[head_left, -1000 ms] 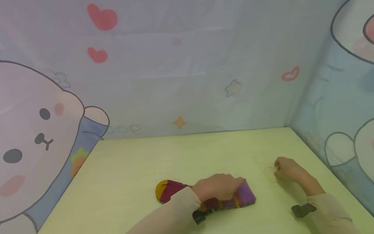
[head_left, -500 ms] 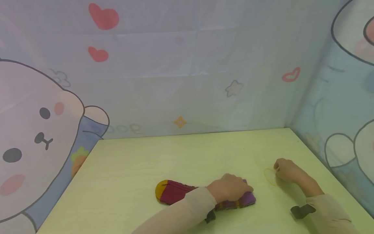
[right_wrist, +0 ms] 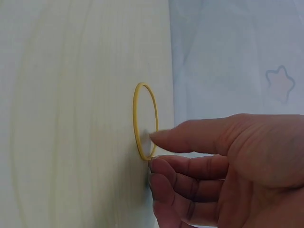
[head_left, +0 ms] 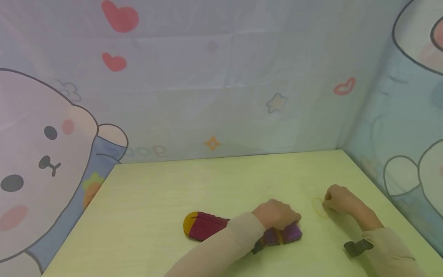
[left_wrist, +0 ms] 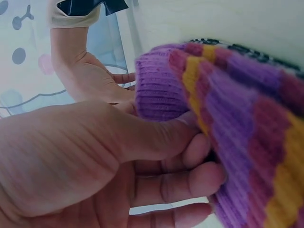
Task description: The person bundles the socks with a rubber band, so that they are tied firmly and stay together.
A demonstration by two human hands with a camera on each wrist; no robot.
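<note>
A knitted sock (head_left: 209,227) lies on the table, with a mustard toe, maroon foot and purple cuff. My left hand (head_left: 277,215) is over its cuff end. In the left wrist view the thumb and fingers of my left hand (left_wrist: 156,147) pinch the striped leg of the sock (left_wrist: 232,114) just beside the ribbed purple cuff. To the right, my right hand (head_left: 342,200) has its fingertips at a thin yellow rubber band (head_left: 313,206). The right wrist view shows thumb and index finger of my right hand (right_wrist: 199,166) at one side of the rubber band (right_wrist: 135,114), the other fingers curled.
The pale wooden table (head_left: 155,192) stretches out on all sides of the sock. Behind it hangs a cloth backdrop (head_left: 187,107) printed with hearts, stars and cartoon animals, and it continues along the right side. Dark straps (head_left: 358,248) are on both sleeves.
My left hand has slid right along the sock toward the purple cuff and now pinches the fabric there. The right hand stays at the rubber band, nearly still.
</note>
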